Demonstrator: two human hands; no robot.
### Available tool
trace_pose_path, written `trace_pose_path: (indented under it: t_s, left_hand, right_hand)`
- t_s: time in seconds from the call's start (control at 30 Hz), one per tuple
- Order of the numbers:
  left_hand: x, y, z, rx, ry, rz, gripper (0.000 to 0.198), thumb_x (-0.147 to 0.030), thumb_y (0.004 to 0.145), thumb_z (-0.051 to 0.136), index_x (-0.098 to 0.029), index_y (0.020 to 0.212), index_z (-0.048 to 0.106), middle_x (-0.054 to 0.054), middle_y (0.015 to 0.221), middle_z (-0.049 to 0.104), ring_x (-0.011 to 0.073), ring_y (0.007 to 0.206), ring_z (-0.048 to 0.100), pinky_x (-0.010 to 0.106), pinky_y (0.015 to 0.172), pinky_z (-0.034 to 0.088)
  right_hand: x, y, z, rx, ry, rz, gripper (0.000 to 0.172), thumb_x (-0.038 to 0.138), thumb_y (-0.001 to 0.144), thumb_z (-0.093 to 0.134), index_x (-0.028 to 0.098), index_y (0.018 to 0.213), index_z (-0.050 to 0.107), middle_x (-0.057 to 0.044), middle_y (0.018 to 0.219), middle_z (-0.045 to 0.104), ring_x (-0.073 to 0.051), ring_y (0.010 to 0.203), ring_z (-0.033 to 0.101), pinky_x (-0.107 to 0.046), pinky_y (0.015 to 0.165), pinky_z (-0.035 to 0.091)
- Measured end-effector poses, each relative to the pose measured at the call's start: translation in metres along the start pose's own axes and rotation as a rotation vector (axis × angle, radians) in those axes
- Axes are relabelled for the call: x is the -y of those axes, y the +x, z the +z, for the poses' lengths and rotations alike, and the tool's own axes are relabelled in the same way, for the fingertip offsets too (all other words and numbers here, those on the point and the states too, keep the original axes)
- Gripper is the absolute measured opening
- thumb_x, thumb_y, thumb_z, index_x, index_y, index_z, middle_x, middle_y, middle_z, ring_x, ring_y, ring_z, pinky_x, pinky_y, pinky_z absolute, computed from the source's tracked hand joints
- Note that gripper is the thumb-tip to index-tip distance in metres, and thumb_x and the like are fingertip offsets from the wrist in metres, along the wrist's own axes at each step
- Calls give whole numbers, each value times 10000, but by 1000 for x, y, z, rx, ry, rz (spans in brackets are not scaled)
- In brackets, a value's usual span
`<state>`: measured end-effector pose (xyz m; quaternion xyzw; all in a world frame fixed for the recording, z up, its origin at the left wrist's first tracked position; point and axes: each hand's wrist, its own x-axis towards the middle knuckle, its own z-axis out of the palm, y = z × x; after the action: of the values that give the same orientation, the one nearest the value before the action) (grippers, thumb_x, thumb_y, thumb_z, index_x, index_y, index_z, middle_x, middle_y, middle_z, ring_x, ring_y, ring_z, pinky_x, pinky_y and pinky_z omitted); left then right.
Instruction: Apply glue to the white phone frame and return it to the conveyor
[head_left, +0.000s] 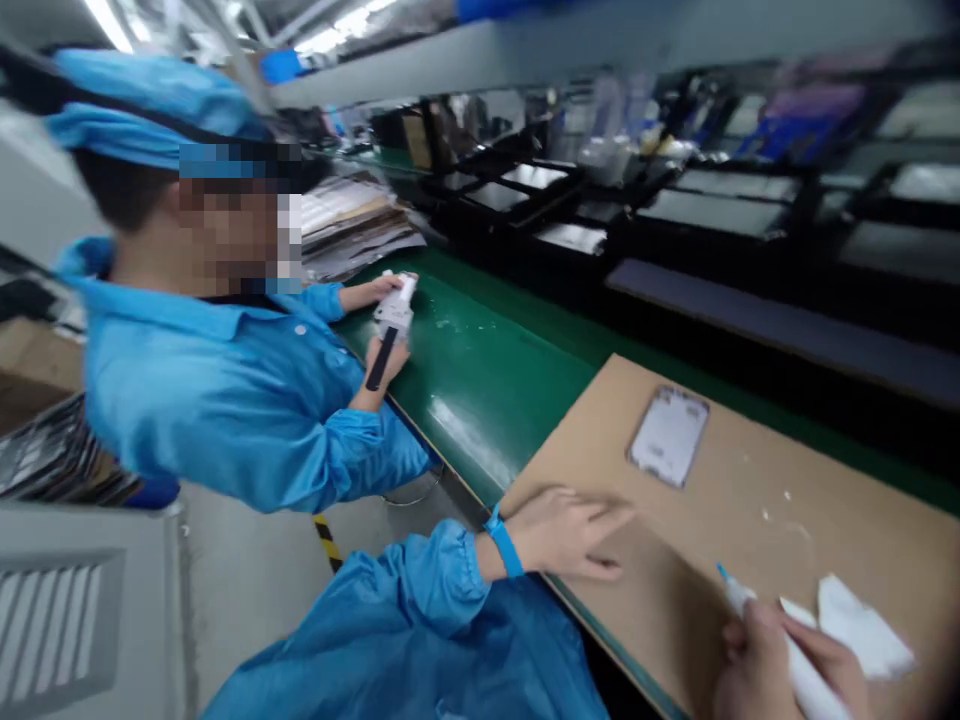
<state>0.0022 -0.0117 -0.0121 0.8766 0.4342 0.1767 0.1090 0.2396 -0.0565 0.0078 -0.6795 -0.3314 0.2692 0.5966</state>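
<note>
My left hand [570,530], with a blue band at the wrist, rests on a sheet of brown cardboard [562,440], its fingers stretched out and nothing in them. At the lower right, my right hand [765,660] is closed around a white pen-shaped tool [808,678] whose blue tip points up and left. Beyond my hands, a pale rectangular panel [670,440] with a dark rim lies flat on the cardboard, touched by neither hand. Beside my right hand is a crumpled white piece [862,630], perhaps tissue or cloth.
At my left a co-worker [247,390] in blue holds a white part [394,312] over the green bench [480,370]. A stack of sheets [360,225] lies farther back. Dark-framed panels [712,205] fill the rack behind the bench.
</note>
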Motion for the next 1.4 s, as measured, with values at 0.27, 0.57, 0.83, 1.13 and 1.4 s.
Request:
trace_pose_path:
  t_s: [0.27, 0.57, 0.83, 1.13, 1.4]
  left_hand:
    - [-2, -6, -5, -33, -81, -55, 506, -569, 1029, 772, -248, 1419, 736, 77, 1251, 845, 283, 1097, 819, 446, 1032, 641]
    - [0, -6, -15, -38, 1, 23, 476, -477, 1068, 746, -244, 1481, 695, 78, 1230, 840, 291, 1043, 816, 471, 928, 672]
    - [9, -5, -16, -30, 86, 121, 455, -470, 1140, 615, -267, 1541, 683, 102, 1151, 822, 279, 1001, 815, 440, 893, 681]
    - [13, -11, -35, 177, 22, 110, 568, -515, 1190, 515, -274, 1702, 560, 96, 1128, 722, 269, 1033, 748, 431, 940, 647]
    - [9, -3, -54, 328, -87, 31, 642, -618, 1166, 544, -289, 1717, 530, 67, 1134, 685, 243, 1011, 725, 375, 892, 627]
  right_hand:
    - [1, -3, 4, 64, 39, 18, 624, 789, 813, 926, 211, 896, 704, -27, 663, 665, -182, 552, 576, -275, 530, 440]
    - [5, -6, 10, 98, 144, 9, 594, 787, 867, 885, 222, 857, 704, -13, 664, 651, -176, 561, 546, -283, 556, 463]
    - [15, -11, 3, 163, 223, 67, 616, 814, 859, 862, 225, 818, 683, -29, 689, 672, -191, 612, 577, -291, 585, 458]
    - [4, -19, -18, 311, 154, 68, 472, 676, 948, 839, 220, 912, 724, -37, 811, 736, -203, 717, 655, -292, 645, 476]
    - [0, 21, -95, 66, -171, -103, 341, 531, 1001, 832, 210, 1084, 754, -48, 955, 782, -209, 815, 710, -308, 710, 512]
